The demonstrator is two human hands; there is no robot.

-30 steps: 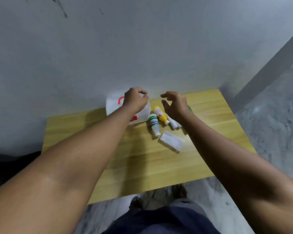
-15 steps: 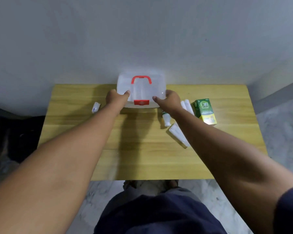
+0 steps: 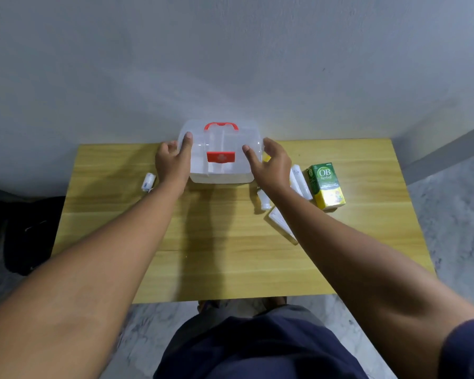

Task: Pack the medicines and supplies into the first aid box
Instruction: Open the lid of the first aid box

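Observation:
The first aid box (image 3: 220,170), clear plastic with a red handle and red latch, stands closed at the table's far edge against the wall. My left hand (image 3: 173,164) clasps its left corner, thumb on the front. My right hand (image 3: 270,166) clasps its right corner the same way. A small bandage roll (image 3: 148,181) lies left of the box. On the right lie a white bottle (image 3: 263,199), a flat white packet (image 3: 281,224), white rolls (image 3: 300,181) and a green and yellow medicine carton (image 3: 324,186). A yellow bottle (image 3: 266,158) is mostly hidden behind my right hand.
The wooden table (image 3: 216,255) stands against a grey wall (image 3: 230,64). A dark object (image 3: 25,233) sits on the floor to the left. My legs and feet show below the table's near edge.
Both hands went from hovering above the items to the box's two sides, then slid a little higher along its corners. The box stays in place.

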